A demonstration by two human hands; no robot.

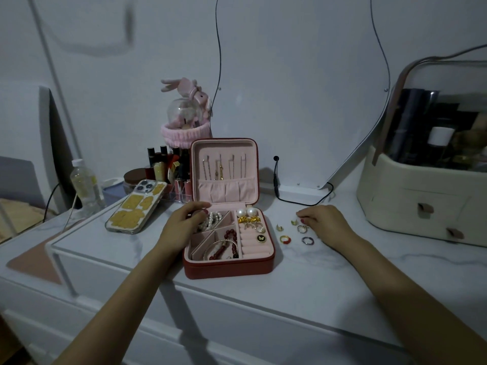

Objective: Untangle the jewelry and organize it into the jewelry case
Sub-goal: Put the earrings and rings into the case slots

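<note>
1. The white marbled surface (329, 264) fills the lower half of the frame and carries everything; a cream cosmetics organiser (421, 196) stands at the right edge.
2. The red jewelry case (229, 267) sits at centre, lid propped upright, its pink tray already holding a pearl strand, red beads, pearl earrings and gold pieces. Its ring rolls at lower right look mostly unfilled.
3. A phone (137, 209) in a decorated cover lies left of the case.
4. The left hand (184, 219) rests over the case's upper-left compartment, fingers curled beside the pearl strand (210, 221); whether it actually grips the strand cannot be told.
5. The right hand (322, 222) lies just right of the case, fingers bent down at the loose rings; whether it pinches one is unclear.
6. Five small rings (303, 229) lie apart on the surface between the case and the right hand. They are probably light, hard and slippery, apt to skid or roll, so a fingertip pinch across the band seems best, then pressing each into a soft roll slot.
</note>
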